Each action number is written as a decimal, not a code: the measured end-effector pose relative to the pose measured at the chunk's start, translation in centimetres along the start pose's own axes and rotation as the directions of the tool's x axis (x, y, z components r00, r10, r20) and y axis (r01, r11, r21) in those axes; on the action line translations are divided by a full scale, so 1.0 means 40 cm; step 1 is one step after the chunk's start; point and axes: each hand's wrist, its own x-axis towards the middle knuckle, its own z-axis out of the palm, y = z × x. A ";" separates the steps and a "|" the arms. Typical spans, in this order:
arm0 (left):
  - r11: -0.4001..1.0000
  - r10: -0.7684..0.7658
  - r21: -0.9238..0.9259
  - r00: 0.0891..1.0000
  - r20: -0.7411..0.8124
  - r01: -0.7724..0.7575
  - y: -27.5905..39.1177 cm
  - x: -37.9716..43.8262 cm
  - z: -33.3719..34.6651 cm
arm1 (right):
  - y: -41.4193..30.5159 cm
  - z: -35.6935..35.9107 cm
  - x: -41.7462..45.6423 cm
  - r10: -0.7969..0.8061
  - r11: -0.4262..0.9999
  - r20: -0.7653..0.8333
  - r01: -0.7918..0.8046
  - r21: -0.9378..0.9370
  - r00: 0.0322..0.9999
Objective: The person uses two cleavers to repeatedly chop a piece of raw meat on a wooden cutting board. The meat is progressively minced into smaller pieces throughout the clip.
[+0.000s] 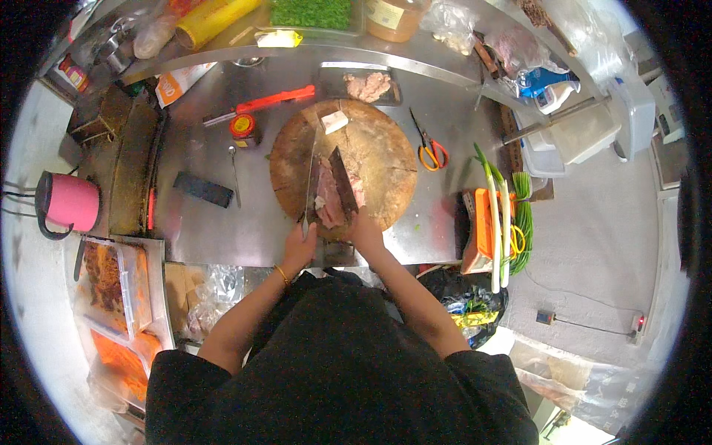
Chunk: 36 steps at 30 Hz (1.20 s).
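Raw meat (329,197) lies on a round wooden chopping block (389,161), between two upright blades. My left hand (299,245) grips the handle of a cleaver, and its blade (312,172) is seen nearly edge-on along the meat's left side. The dark cleaver (344,179) on the right is in my right hand (364,231), its blade slanting across the meat. More pink meat (357,189) shows just right of that blade. A small white block (334,122) sits near the far edge of the wood, close to the left blade's tip.
Behind the block, a tray (328,65) holds pale minced meat (367,86). Scissors (431,150) lie right of it; scallions (495,222) rest on an orange basket (481,214). A red-lidded jar (243,129), spoon (235,178) and whetstone-like dark block (203,189) are leftward. A metal shelf (345,50) overhangs the back.
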 end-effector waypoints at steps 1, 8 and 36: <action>0.996 0.092 0.007 0.995 -0.029 -0.092 -0.026 0.001 0.007 | -0.020 -0.014 0.003 0.064 0.998 -0.006 -0.064 0.021 0.998; 0.992 -0.128 -0.009 0.985 0.113 0.129 -0.027 0.016 0.001 | -0.009 0.007 0.019 0.078 0.996 -0.003 -0.078 -0.039 0.997; 0.987 -0.109 -0.112 0.991 0.073 0.117 -0.032 0.013 0.009 | -0.004 0.001 0.027 0.051 0.997 0.010 -0.050 -0.054 0.999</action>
